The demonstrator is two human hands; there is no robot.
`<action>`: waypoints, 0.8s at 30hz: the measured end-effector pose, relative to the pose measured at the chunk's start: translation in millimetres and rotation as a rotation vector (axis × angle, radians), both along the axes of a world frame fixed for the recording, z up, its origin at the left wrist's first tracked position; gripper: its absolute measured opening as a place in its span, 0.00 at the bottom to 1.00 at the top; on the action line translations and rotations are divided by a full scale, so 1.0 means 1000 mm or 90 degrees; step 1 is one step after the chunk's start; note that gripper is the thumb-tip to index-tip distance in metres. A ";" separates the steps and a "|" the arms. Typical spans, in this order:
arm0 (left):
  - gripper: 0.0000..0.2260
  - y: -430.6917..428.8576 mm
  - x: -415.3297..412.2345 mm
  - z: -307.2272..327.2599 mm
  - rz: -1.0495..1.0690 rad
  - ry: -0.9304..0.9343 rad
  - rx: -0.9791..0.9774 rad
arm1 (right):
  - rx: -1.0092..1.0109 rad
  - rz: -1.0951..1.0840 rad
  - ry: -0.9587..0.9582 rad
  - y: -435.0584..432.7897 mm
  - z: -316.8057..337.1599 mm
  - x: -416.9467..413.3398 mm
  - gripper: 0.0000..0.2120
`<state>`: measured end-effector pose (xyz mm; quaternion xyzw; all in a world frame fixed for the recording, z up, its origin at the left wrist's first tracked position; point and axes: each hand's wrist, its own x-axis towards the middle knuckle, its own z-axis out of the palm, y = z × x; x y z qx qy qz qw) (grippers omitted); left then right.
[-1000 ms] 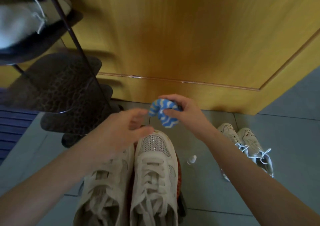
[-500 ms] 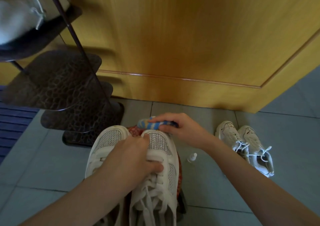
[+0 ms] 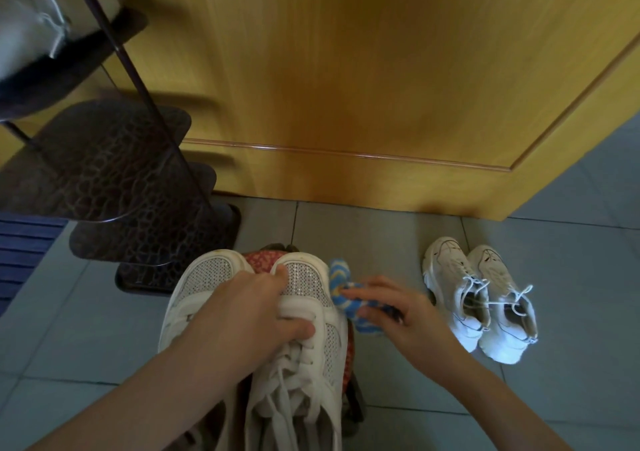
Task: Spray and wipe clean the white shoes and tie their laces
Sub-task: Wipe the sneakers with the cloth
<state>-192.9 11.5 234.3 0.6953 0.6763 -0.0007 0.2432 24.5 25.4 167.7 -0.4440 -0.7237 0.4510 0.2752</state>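
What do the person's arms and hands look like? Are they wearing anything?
Nothing is worn that I can see. The left hand and right hand are bare: no gloves and no visible rings. The left arm and right arm are bare too, right to the picture's edge, with no sleeves, watch or bracelet showing.

White shoes (image 3: 304,315), blue-and-white striped cloth (image 3: 341,289), yellow-orange wooden door (image 3: 346,87), grey floor tiles (image 3: 571,277), dark crackle-patterned rack (image 3: 114,173).
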 end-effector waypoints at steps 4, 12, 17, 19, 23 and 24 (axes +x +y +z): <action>0.39 -0.002 -0.002 0.000 0.013 -0.030 0.019 | -0.038 0.000 0.001 0.006 0.018 0.006 0.16; 0.37 -0.001 0.000 0.000 -0.004 -0.012 0.024 | 0.049 0.093 -0.057 0.079 0.024 -0.073 0.11; 0.35 -0.001 0.001 -0.001 -0.006 -0.008 0.026 | 0.096 0.101 -0.014 0.059 0.013 -0.050 0.17; 0.37 -0.001 0.001 -0.002 0.004 -0.011 0.019 | 0.124 0.083 -0.002 0.049 0.010 -0.038 0.18; 0.38 -0.001 -0.001 -0.003 0.018 -0.016 0.017 | 0.138 0.053 0.018 0.024 -0.001 -0.023 0.19; 0.38 -0.001 -0.001 -0.002 0.018 -0.015 0.019 | 0.130 0.036 0.020 0.018 -0.005 -0.020 0.19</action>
